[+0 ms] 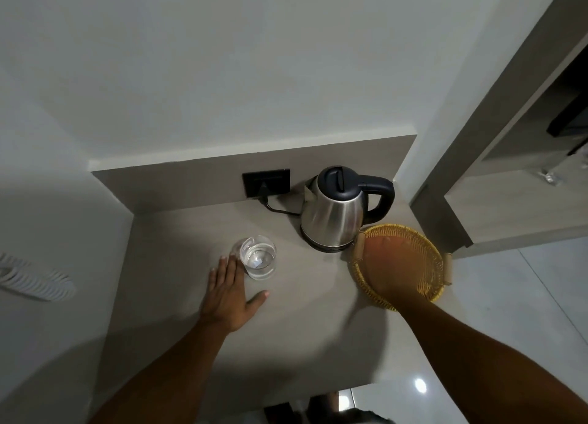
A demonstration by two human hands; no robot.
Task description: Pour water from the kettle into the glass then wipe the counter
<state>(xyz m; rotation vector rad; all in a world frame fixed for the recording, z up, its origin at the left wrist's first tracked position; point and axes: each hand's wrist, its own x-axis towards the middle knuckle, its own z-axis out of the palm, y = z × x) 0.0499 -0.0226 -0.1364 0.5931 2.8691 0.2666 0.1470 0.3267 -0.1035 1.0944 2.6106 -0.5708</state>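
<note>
A clear glass (258,258) with water in it stands on the grey counter (302,321), left of centre. My left hand (227,293) lies flat on the counter beside the glass, its fingertips against the glass's left side and the thumb spread out. A steel kettle (334,213) with a black lid and handle sits upright on its base at the back, the handle pointing right. My right hand (391,264) is blurred and stretched flat over a yellow wicker basket (437,255) at the counter's right edge. I see nothing in that hand.
A black wall socket (280,178) with a plug and cord feeds the kettle. The wall closes the counter's back and left sides. A white ribbed object (35,278) hangs on the left wall. Tiled floor and a shelf unit lie to the right.
</note>
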